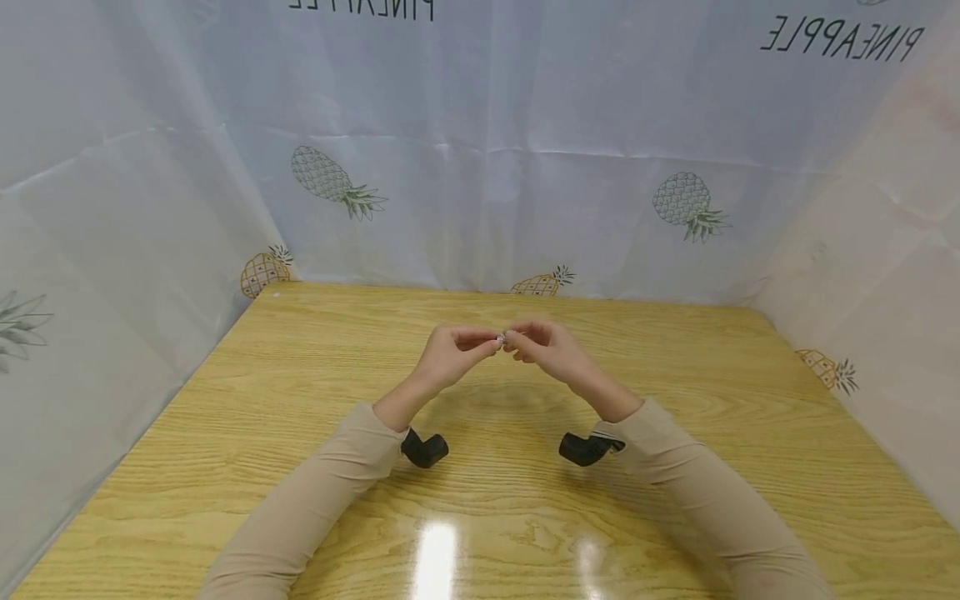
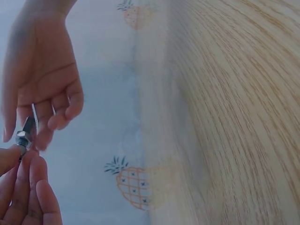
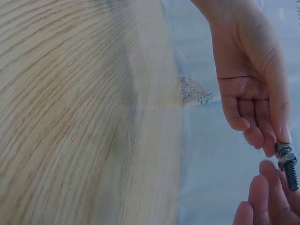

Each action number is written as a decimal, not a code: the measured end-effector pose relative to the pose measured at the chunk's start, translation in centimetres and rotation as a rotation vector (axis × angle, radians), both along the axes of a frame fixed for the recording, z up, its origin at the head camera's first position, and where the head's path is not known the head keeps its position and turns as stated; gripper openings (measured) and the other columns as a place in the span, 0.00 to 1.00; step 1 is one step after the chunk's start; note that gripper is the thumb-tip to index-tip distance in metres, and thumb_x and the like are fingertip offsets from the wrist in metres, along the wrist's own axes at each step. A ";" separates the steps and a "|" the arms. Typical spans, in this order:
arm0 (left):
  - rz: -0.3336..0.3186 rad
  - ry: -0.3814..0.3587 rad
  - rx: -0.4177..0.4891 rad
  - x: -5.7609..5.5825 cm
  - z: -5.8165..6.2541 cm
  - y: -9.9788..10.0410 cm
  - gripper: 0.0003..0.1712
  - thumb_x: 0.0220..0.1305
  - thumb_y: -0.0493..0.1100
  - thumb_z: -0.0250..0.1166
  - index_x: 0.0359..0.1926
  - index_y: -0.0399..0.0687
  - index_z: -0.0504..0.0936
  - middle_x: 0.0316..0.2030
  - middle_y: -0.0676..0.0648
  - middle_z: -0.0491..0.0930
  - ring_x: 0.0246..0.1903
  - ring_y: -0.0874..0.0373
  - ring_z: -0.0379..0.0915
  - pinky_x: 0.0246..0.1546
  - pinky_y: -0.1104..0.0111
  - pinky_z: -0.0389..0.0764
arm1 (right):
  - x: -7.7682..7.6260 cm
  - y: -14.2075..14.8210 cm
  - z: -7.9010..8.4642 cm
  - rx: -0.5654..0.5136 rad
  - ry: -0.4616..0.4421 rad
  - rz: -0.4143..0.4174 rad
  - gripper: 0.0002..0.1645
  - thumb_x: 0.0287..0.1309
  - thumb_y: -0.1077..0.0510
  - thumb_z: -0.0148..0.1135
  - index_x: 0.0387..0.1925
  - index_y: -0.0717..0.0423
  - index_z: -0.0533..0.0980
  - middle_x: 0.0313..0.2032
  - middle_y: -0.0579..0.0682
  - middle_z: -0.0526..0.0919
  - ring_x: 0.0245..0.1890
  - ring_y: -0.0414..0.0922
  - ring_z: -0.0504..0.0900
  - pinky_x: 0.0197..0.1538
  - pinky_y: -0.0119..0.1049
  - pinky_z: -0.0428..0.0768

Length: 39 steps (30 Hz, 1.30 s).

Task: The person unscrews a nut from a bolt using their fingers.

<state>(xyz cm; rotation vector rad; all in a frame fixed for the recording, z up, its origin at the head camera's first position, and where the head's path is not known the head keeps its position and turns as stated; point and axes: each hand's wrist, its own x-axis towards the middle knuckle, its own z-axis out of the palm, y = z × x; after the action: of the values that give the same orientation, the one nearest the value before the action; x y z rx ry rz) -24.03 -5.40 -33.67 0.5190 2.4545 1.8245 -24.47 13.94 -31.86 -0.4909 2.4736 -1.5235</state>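
Observation:
My left hand pinches a metal bolt by its head between thumb and fingertips. A hex nut sits partway along the thread, a short way from the head. In the left wrist view the bolt's threaded end points up toward my right hand. The right thumb and fingers are loosely bent and spread to either side of that end, with a gap between them. Both hands meet above the far half of the table, fingertips close together.
A wood-grain table lies beneath both arms. Pale curtains printed with pineapples hang at the back and both sides. A black wrist mount juts out below the left sleeve, and another black mount below the right.

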 end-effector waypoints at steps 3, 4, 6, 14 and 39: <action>0.004 -0.002 -0.005 0.0 0.0 0.0 0.17 0.62 0.45 0.63 0.49 0.44 0.83 0.48 0.42 0.83 0.47 0.52 0.80 0.49 0.61 0.80 | 0.0 0.0 0.0 0.006 -0.010 -0.001 0.22 0.67 0.47 0.51 0.52 0.58 0.76 0.45 0.60 0.83 0.49 0.59 0.78 0.56 0.52 0.76; 0.004 -0.002 -0.006 0.1 0.0 0.0 0.16 0.62 0.45 0.63 0.49 0.44 0.83 0.47 0.42 0.83 0.47 0.52 0.80 0.49 0.61 0.80 | 0.0 0.0 0.0 0.005 -0.008 0.000 0.22 0.67 0.48 0.51 0.51 0.59 0.76 0.45 0.60 0.83 0.49 0.59 0.78 0.56 0.52 0.76; 0.005 0.003 -0.005 0.1 0.0 0.0 0.16 0.62 0.45 0.63 0.49 0.43 0.83 0.47 0.42 0.83 0.47 0.51 0.80 0.49 0.61 0.80 | 0.0 0.0 0.0 0.010 0.010 0.003 0.20 0.65 0.50 0.54 0.52 0.58 0.76 0.46 0.59 0.82 0.49 0.58 0.78 0.56 0.51 0.76; -0.002 0.005 0.013 0.0 0.0 0.0 0.16 0.62 0.44 0.63 0.49 0.42 0.83 0.47 0.40 0.83 0.46 0.51 0.81 0.47 0.63 0.81 | 0.1 0.1 0.0 0.001 0.042 0.011 0.24 0.60 0.52 0.61 0.56 0.57 0.71 0.54 0.57 0.76 0.52 0.54 0.77 0.54 0.46 0.78; 0.022 -0.005 -0.003 -0.2 -0.3 -0.1 0.16 0.62 0.46 0.63 0.48 0.44 0.83 0.47 0.42 0.83 0.47 0.52 0.81 0.48 0.62 0.80 | -0.3 -0.1 -0.2 0.020 -0.003 0.028 0.24 0.67 0.46 0.50 0.55 0.58 0.73 0.47 0.61 0.82 0.47 0.58 0.79 0.54 0.49 0.77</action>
<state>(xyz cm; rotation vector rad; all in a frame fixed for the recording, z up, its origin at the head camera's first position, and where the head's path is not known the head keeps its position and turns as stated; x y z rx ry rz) -24.23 -5.51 -34.00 0.4886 2.4688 1.8276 -24.76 13.88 -32.05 -0.5167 2.4666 -1.4858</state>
